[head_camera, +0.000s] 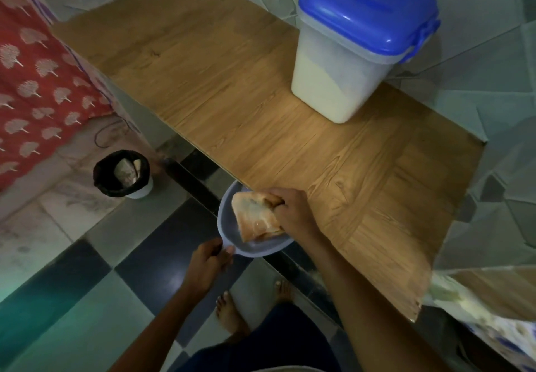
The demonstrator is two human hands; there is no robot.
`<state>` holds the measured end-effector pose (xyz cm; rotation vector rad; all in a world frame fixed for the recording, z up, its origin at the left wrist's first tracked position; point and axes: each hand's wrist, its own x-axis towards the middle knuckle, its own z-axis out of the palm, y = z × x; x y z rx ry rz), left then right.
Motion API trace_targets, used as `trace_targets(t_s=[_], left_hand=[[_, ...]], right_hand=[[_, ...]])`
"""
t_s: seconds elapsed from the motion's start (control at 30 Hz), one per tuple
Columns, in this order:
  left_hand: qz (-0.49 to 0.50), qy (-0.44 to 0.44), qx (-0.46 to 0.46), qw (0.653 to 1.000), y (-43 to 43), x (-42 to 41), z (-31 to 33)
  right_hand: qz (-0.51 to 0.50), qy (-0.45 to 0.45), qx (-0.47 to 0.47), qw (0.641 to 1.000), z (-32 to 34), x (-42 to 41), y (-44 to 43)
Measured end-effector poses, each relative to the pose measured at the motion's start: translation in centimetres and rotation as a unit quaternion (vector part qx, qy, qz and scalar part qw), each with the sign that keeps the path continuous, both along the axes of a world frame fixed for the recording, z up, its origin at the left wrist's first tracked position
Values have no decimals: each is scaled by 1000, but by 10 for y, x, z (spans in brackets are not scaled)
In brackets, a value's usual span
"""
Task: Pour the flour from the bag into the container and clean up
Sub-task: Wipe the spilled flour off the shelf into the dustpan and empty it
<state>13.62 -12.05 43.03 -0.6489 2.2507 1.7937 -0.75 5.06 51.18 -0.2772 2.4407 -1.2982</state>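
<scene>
Two hands on clean-up | worktop (232, 96): lidded container (362, 32), flour (319, 93) inside, far right | dustpan (229, 226) at near edge, left hand (208, 258) fingers curled round its handle | right hand (290, 209) fingers gripping tan cloth (255, 218) over pan | next, likely: tip into floor bin (121, 174), keeping pan level.

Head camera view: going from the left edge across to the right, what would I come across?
red patterned fabric → waste bin → left hand, gripping the dustpan by its handle → right hand, gripping a tan cloth → flour container with its blue lid
</scene>
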Motion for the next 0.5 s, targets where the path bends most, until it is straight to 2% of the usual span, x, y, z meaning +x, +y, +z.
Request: trace_targets(t_s=[0.1, 0.17, 0.23, 0.3, 0.37, 0.5], left_hand=[[0, -2, -14, 1000, 4, 0, -1], [5, -6, -22, 1000, 11, 0, 2], [0, -11, -27, 1000, 20, -2, 6], [-11, -23, -36, 999, 31, -3, 8], [-14, -33, -55, 998, 42, -4, 9], [12, -34, -60, 998, 59, -4, 8]], right_hand=[[-114, -21, -129, 985, 17, -24, 31], [-176, 33, -150, 972, 27, -47, 62], [-208, 130, -84, 966, 26, -77, 101], [-196, 230, 79, 950, 18, -104, 138], [-171, 235, 220, 931, 5, -113, 161], [-51, 194, 247, 948, -19, -75, 138]])
